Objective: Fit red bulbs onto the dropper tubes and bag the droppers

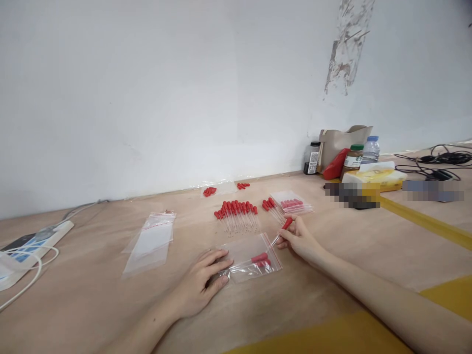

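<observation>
My right hand (pixel 298 238) pinches a dropper (pixel 286 224) by its red rubber bulb. The dropper's clear glass stem slants down to the red-striped mouth of a clear zip bag (pixel 245 246), and I cannot tell whether its tip is inside. A few red-bulbed droppers (pixel 260 257) lie in that bag, stems toward my left hand (pixel 206 278). The left fingers are spread, their tips resting on the bag's other end. Behind the bag is a row of loose droppers (pixel 236 209), with a smaller group of droppers (pixel 271 204) to its right.
A filled bag (pixel 295 202) of droppers sits behind my right hand. Flat bags (pixel 151 241) lie at left, near a power strip (pixel 35 250). Red bulbs (pixel 210 191) lie by the wall. Bottles, a jar (pixel 353 158), a tissue pack (pixel 376 178) and black cables (pixel 442 160) stand or lie at right.
</observation>
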